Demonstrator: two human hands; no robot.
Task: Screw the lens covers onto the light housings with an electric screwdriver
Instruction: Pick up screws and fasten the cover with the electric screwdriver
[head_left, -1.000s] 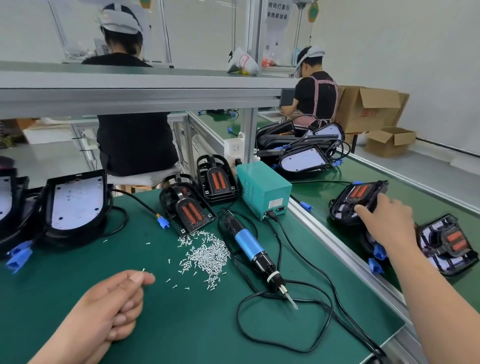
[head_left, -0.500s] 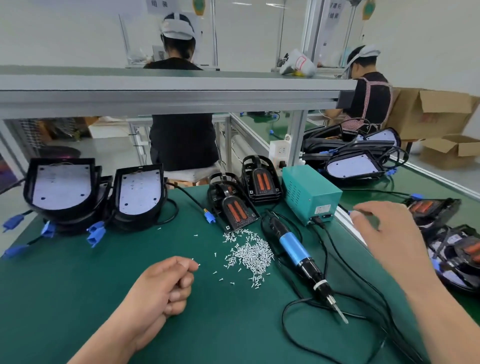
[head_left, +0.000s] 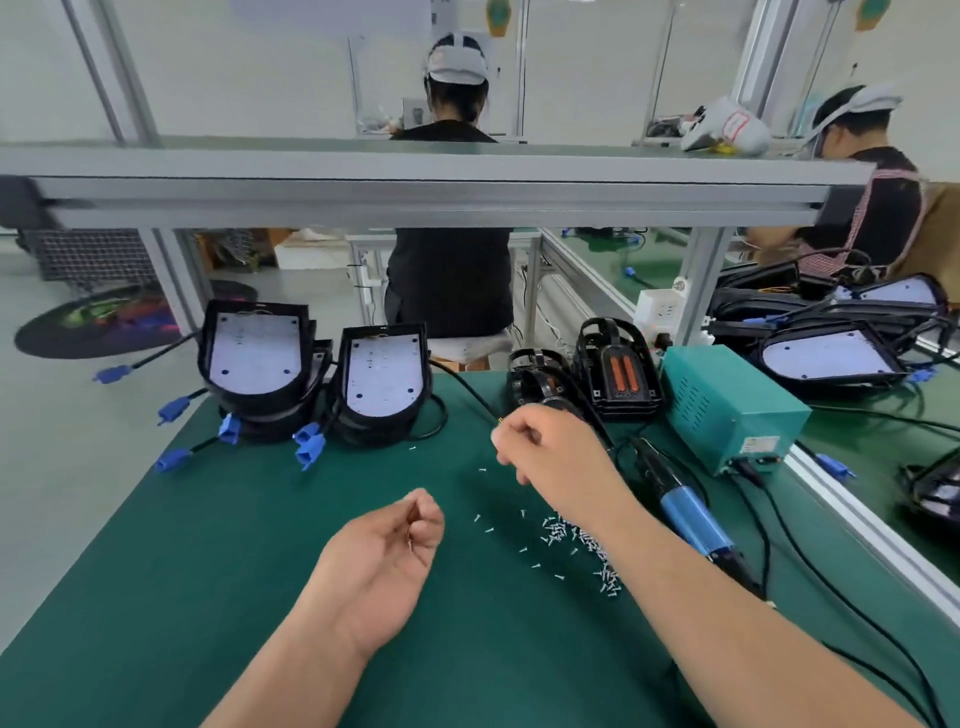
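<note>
- Left hand (head_left: 384, 551), lower centre: resting on the table (head_left: 197, 597), fingers curled, thumb to forefinger, as before. What the grip holds, if anything, cannot be told.
- Screws (head_left: 576, 540), loose heap under the right forearm.
- Right hand (head_left: 550, 452), centre: a second ago out over the conveyor (head_left: 878, 452) at right, now back above the table. Fingers are bunched at the end of a black cable (head_left: 470, 392); whether they pinch it cannot be told. No part came back with it, so fastening has probably not begun.
- Screwdriver (head_left: 691, 514), right of centre: lying untouched, wired to a teal box (head_left: 727, 405).
- Covers (head_left: 618, 374), orange-striped, stacked behind that hand.
- Housings (head_left: 382, 379), two stacks, centre left at the table's far edge.
- Beyond: shelf rail (head_left: 415, 192), two seated workers (head_left: 452, 270), grey floor (head_left: 62, 441) at left.
</note>
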